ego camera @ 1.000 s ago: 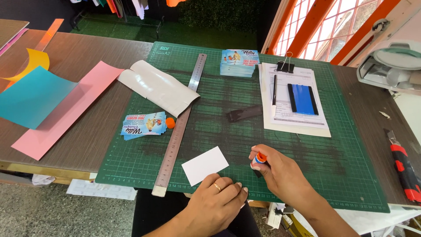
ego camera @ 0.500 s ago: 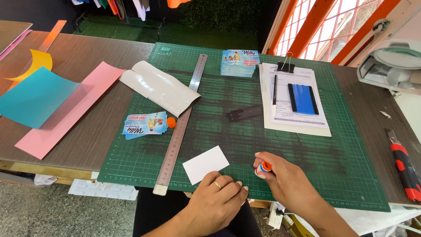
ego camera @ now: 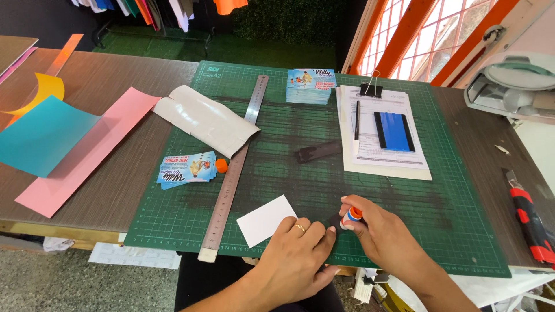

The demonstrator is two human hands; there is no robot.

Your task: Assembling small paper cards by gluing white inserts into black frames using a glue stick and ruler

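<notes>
While the right hand (ego camera: 387, 237) sits low and right of centre in the frame, we note its fingers pinched around a glue stick (ego camera: 351, 217), whose orange and blue end points up and left. The stick lies over the lower part of the green mat (ego camera: 451, 190), just beside the left hand (ego camera: 298, 254). The left hand rests palm down at the bottom centre, fingers pressed together and flat on a small dark piece (ego camera: 330, 220) on the mat; we cannot tell what that piece is. A ring (ego camera: 299, 227) shows on one finger. A white card (ego camera: 263, 219) lies just left of the left hand, touching its fingertips, tilted on the mat.

A steel ruler (ego camera: 231, 173) runs diagonally from the upper centre down to the lower left edge of the mat. Left of the ruler, a small stack of printed cards (ego camera: 186, 169) lies with an orange cap (ego camera: 221, 166) just beside it. A curled white sheet (ego camera: 205, 118) overlaps the mat's upper left. A second stack of cards (ego camera: 310, 85) sits at the top centre. Right of it, clipped papers (ego camera: 384, 156) carry a pen (ego camera: 357, 120) and a blue squeegee (ego camera: 394, 131). A dark flat tool (ego camera: 318, 151) lies mid-mat. On the bench (ego camera: 115, 185), pink (ego camera: 87, 156), teal (ego camera: 40, 136) and yellow (ego camera: 40, 89) sheets lie at the left; a red knife (ego camera: 529, 219) lies at the right edge.
</notes>
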